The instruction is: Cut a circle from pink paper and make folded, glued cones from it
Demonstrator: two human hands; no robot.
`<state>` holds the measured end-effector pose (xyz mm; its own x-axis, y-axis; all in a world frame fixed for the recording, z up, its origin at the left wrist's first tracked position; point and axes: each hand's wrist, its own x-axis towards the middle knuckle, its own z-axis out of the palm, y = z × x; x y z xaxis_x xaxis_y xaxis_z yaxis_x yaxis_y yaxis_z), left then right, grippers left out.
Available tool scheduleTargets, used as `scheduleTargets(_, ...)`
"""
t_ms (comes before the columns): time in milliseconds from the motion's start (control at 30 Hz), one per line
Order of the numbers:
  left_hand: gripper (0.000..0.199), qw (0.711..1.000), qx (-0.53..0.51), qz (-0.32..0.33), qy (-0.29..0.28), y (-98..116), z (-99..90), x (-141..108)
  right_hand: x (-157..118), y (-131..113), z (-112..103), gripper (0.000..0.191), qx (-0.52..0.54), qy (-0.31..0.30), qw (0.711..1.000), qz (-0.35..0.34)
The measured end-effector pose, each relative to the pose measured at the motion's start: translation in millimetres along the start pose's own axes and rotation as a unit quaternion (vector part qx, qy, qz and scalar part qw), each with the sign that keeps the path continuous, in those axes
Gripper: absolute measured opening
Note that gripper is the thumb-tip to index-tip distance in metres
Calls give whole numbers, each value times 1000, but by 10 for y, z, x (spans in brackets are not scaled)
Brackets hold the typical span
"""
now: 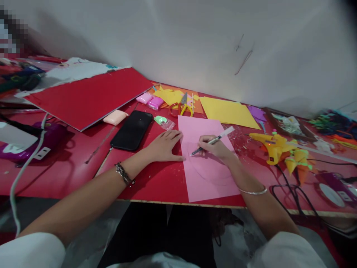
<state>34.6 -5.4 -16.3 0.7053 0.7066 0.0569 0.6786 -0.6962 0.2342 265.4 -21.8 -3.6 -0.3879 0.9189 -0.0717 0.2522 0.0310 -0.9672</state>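
A pink paper sheet lies on the red table before me, with a faint curved line drawn on it. My right hand rests on the sheet, its fingers closed around a pen whose tip points down and left at the paper. At the sheet's left edge my left hand lies flat with its fingers spread, thumb and fingertips touching the paper. A black phone is left of that hand, and a small green packet sits just beyond it.
Behind the sheet are scissors and yellow paper. A yellow glue gun with a black cable stands at the right. A large red board lies at the back left. The table's front edge is close to me.
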Motion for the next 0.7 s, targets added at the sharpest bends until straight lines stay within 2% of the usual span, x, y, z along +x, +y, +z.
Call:
scheduleTargets(100, 93, 1000, 0, 0, -1, 1, -1, -2, -20, -27, 22, 26, -3, -47, 999, 9)
scheduleTargets(233, 93, 1000, -3, -3, -4, 6, -10, -3, 18, -29, 50, 26, -9, -43, 999, 7)
scheduleTargets(300, 93, 1000, -3, -3, -5, 7, -12, -1, 93, -5, 65, 27, -2, -9, 1000, -3)
scheduleTargets(400, 94, 1000, -6, -5, -8, 6, -13, 3, 282, 68, 45, 28, 9, 80, 996, -26)
scheduleTargets(567, 94, 1000, -15, -7, -12, 4, -21, 0, 503, 168, -102, 30, 12, 220, 974, -59)
scheduleTargets(633, 95, 1000, -16, -6, -14, 3, -23, -1, 467, 157, -123, 30, 12, 228, 972, -63)
scheduleTargets(700, 95, 1000, -16, -5, -12, 1, -22, -2, 370, 120, -88, 29, 11, 198, 978, -61)
